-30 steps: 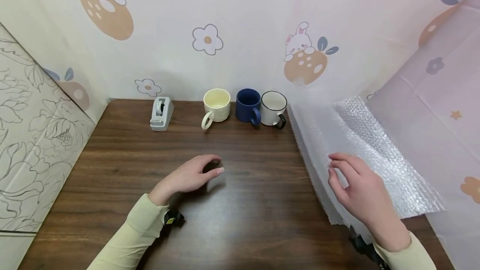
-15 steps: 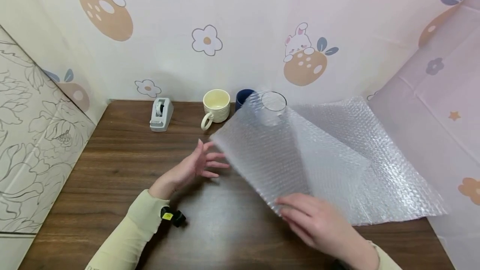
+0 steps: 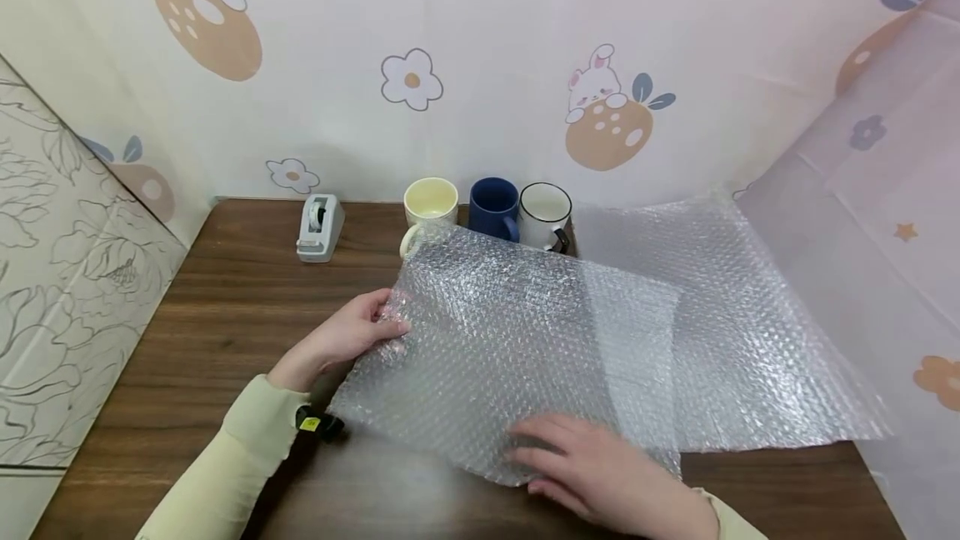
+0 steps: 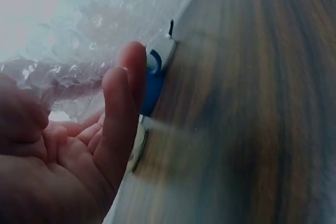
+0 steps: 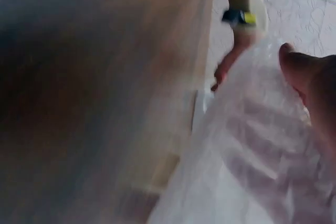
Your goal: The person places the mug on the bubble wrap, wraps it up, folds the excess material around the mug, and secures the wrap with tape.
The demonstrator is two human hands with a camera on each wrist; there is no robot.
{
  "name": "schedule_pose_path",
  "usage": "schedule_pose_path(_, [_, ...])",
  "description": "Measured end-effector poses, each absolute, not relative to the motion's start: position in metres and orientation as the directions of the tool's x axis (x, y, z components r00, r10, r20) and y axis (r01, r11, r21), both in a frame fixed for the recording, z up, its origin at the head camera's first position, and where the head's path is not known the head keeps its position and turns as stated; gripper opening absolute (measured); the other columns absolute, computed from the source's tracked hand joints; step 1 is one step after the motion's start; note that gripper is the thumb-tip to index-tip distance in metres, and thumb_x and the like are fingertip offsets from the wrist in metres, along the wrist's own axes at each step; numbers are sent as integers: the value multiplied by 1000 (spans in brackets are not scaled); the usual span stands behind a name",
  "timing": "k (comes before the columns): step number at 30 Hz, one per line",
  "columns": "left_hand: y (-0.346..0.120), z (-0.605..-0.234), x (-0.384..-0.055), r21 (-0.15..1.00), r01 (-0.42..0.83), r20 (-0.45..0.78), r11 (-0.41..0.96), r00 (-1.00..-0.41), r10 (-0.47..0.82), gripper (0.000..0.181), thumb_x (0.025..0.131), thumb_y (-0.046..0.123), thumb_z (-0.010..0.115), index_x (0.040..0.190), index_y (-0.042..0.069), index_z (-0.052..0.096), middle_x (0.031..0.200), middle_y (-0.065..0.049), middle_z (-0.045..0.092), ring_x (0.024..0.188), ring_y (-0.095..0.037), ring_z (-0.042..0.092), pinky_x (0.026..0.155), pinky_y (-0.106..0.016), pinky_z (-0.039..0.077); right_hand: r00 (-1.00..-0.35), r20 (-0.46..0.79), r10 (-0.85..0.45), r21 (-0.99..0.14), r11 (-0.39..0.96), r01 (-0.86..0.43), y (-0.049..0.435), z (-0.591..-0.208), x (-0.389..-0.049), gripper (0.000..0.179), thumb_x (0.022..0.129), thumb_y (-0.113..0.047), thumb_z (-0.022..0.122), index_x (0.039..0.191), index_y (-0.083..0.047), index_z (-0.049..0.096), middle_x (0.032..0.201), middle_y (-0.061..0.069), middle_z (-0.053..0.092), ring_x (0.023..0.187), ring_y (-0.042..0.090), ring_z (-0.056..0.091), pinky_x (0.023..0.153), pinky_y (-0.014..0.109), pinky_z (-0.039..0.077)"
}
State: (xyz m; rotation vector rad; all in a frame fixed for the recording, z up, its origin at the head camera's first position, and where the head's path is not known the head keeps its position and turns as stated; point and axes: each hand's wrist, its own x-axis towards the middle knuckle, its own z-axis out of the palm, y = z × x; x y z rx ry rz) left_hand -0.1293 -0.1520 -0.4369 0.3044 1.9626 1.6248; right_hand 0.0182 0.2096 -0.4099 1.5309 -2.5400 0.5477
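A clear bubble wrap sheet (image 3: pixel 495 340) spreads between my two hands, slightly raised along its near edge. My left hand (image 3: pixel 337 340) holds its left edge, thumb on top and the other fingers partly behind the plastic. At the near edge my right hand (image 3: pixel 600 469) pinches the sheet. In the right wrist view the right thumb (image 5: pixel 296 66) is on one side, and the other fingers show blurred through the plastic. The sheet overlaps the cream mug (image 3: pixel 431 200) handle. In the left wrist view the blue mug (image 4: pixel 152 90) appears past my left fingers.
More bubble wrap (image 3: pixel 765 348) lies on the right side of the brown wooden table (image 3: pixel 225 307). A white mug (image 3: pixel 543 211) with black rim and handle stands beside the blue one, near the patterned backdrop. A grey tape dispenser (image 3: pixel 320 229) sits back left.
My right hand has taken hold of the top bubble wrap sheet and drawn it leftward off the pile. My left hand was free and now holds the sheet's left edge.
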Motion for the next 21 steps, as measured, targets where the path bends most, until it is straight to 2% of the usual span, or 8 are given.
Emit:
schedule_pose_path(2, [-156,-438,-125,957,-152,-260,247,-827,498,38,97,8,64,128,-7,48,93,-12,68,74,-16,66,63,-30,55,-548,295,-783,-249,490,-835,217,-408,15,36,100,-37,60,131,-18,63,138,1,56,125,18,54,99,38,47])
schedule_pose_path(5, [-165,-439,-120,962,-149,-247,230,-837,489,37,96,8,65,127,-6,49,94,-13,68,73,-16,67,62,-29,56,-661,306,-685,-255,610,-750,235,-406,7,47,100,-40,57,137,-11,58,140,7,55,126,24,53,100,44,45])
schedule_pose_path(8, [-178,-440,-115,963,-161,-247,217,-848,468,38,96,9,67,127,-4,50,93,-13,69,74,-16,68,62,-28,56,-790,290,-541,-286,738,-611,257,-407,-4,52,100,-32,59,143,-4,50,144,12,50,128,31,50,100,51,42])
schedule_pose_path(11, [-195,-441,-110,962,-146,-237,230,-867,439,38,96,11,67,126,-4,50,92,-14,69,75,-17,68,62,-27,55,-878,261,-400,-317,824,-470,279,-414,-13,56,97,-19,64,145,3,44,146,19,45,130,40,46,100,57,40])
schedule_pose_path(15, [-215,-444,-104,958,-144,-237,246,-882,407,40,96,11,67,128,-5,49,95,-14,69,78,-19,69,64,-28,56,-941,165,-296,-353,873,-337,298,-426,-15,58,95,-12,67,143,9,43,146,26,41,130,48,40,97,63,39])
schedule_pose_path(19, [-229,-449,-101,953,-160,-254,256,-882,396,40,96,12,67,128,-5,49,96,-15,68,79,-18,69,65,-28,56,-963,34,-268,-379,888,-261,307,-438,-12,58,93,-22,72,137,9,51,143,28,41,129,51,37,97,66,37])
schedule_pose_path(21, [-233,-453,-98,950,-171,-266,261,-879,396,40,96,11,67,127,-6,48,96,-15,68,79,-18,69,65,-28,56,-961,17,-274,-365,893,-262,310,-442,-12,57,90,-24,75,133,8,55,141,28,44,127,52,39,96,66,37])
